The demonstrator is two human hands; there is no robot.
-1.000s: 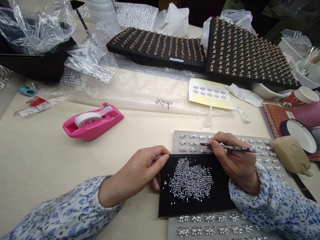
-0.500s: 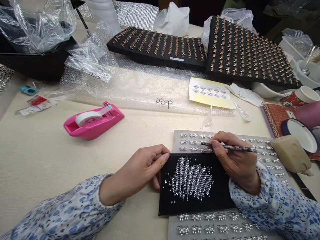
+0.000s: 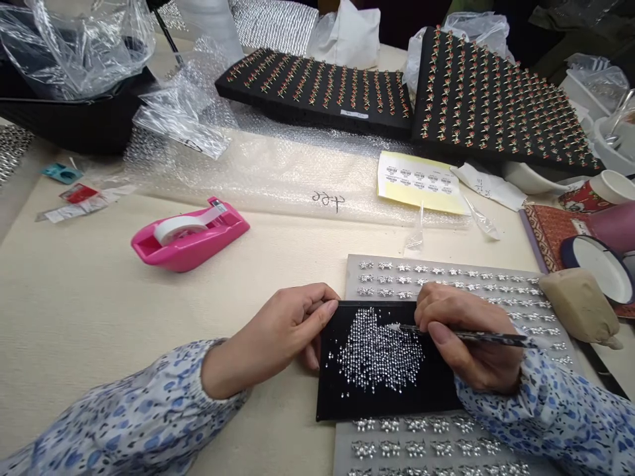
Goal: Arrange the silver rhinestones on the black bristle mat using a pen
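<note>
My left hand (image 3: pixel 292 330) pinches the upper left corner of a flat black tray (image 3: pixel 436 396), its thumb on top. Many small clear rhinestones (image 3: pixel 380 354) lie on the tray in a patch. Between thumb and fingers, my right hand (image 3: pixel 469 334) grips a thin, dark, speckled picking pencil (image 3: pixel 491 338). Its pale tip points left, over the upper part of the rhinestones; whether it touches one is too small to tell. Beneath the tray lies a grey board (image 3: pixel 354 271) with rows of silver flower-shaped jewellery pieces (image 3: pixel 415 448).
A pink tape dispenser (image 3: pixel 191 238) stands at left. Behind are bubble wrap (image 3: pixel 278 175), a barcode label sheet (image 3: pixel 417 185) and two black foam boards (image 3: pixel 317 89) with red-and-gold pieces. A beige lump (image 3: pixel 578 307), a round dish (image 3: pixel 602 268) and a paper cup (image 3: pixel 602 192) sit at right.
My right hand has moved down with the picking pencil. The tip went from over the silver pieces on the grey board to over the rhinestones. My left hand still holds the tray.
</note>
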